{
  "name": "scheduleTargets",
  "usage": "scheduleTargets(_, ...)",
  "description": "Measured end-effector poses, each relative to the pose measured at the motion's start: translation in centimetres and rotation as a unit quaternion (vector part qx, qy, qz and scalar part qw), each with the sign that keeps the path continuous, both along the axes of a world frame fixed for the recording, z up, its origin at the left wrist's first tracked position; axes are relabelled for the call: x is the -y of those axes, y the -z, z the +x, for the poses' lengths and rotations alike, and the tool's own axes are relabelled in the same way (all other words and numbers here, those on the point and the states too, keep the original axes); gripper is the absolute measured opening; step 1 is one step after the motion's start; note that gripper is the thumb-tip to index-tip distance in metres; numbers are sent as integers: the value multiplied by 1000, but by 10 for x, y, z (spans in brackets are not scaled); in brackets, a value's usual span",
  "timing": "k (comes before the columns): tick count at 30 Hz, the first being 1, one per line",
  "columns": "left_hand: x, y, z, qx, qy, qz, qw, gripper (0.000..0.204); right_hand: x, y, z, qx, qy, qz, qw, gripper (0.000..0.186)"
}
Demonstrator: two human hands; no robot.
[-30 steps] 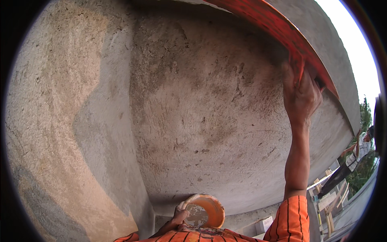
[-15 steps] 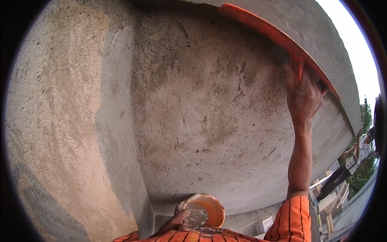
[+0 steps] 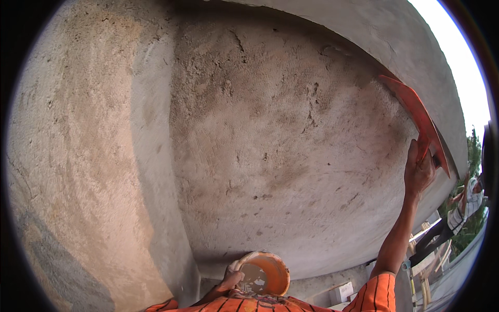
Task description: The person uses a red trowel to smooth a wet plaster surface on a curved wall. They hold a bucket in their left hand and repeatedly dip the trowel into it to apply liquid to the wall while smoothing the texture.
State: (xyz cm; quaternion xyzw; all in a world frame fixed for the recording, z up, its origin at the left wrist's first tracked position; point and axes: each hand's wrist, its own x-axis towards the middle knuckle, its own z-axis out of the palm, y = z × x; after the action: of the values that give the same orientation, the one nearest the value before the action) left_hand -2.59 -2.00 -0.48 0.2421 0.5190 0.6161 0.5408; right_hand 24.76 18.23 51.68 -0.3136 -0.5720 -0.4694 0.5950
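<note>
My right hand (image 3: pixel 420 169) is closed on the handle of a long red plastering float (image 3: pixel 416 109), whose blade lies along the edge between the rough, blotchy plaster wall (image 3: pixel 270 135) and the grey band of plaster (image 3: pixel 374 36) at upper right. At the bottom centre, my left hand (image 3: pixel 233 277) is closed on the rim of an orange bucket (image 3: pixel 278 273) with pale grey, wet mix inside.
A side wall (image 3: pixel 88 125) meets the main wall at the left. Another person (image 3: pixel 462 210) in a striped top stands on the far right, near trees (image 3: pixel 472 151). Boards (image 3: pixel 426 281) and a pale block (image 3: pixel 340 292) lie at lower right.
My right hand and the red float have moved right and down along the edge, uncovering more of the dark wall at the top. My left hand and the bucket stay nearly in place.
</note>
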Motion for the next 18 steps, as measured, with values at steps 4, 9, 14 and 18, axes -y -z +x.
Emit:
scheduleTargets(4, 4, -1, -2, -1, -4, -10, 1000, 58, 21, -7, -62, 39, -51, 23, 998, 22)
scheduleTargets(9, -1, -1, -1, 1, 4, -2, 1000, 60, 41, -30, -122, 51, -92, 29, 994, 22)
scheduleTargets(14, -2, 10, -3, -8, 11, 14, 1000, 65, 46, -40, -136, 30, -44, 3, 999, 25)
scheduleTargets(18, 0, 15, -4, -28, 1, 2, 1000, 55, 35, -36, -107, 3, -8, -69, 998, 26)
